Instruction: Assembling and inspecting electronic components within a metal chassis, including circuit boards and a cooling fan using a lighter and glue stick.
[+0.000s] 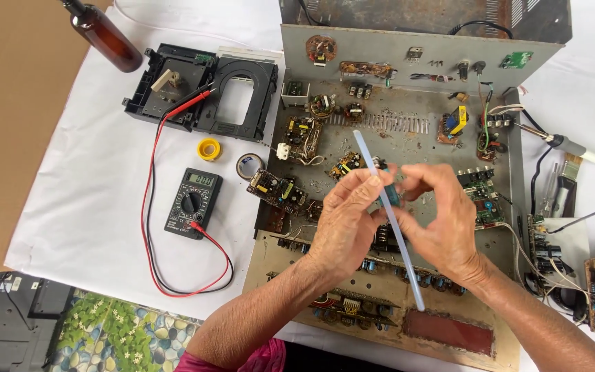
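A: Both hands are raised together over the opened grey metal chassis (394, 138), wrists low, fingers pointing up and inward. A long, pale translucent plastic stick (388, 219) is pinched in the fingertips of the left hand (344, 227), which are closed on it about a third of the way down its length.

B: And the right hand (442, 224)?

A: Its fingers are curled and closed on a small dark teal component (392, 195), held right against the stick at the grip. Whether the two are joined cannot be told.

B: How far along does the work look?

A: Judged from the layout, well into it but not finished. The cover is off, and several small brown circuit boards (278, 189) lie loose or tilted just left of the grip, wires trailing. Nothing is seen closed up again.

B: What else is laid out?

A: Farther left of the hands, on the white cloth (84, 200), a black digital multimeter (193, 202) is set down, its red and black leads looped beneath it. Above it a roll of yellow tape (209, 149) and a black plastic disc-drive frame (201, 89) are seen. A brown glass bottle (105, 34) is lying at the far upper left. Right of the grip, a soldering iron (580, 151) is resting beyond the chassis wall.
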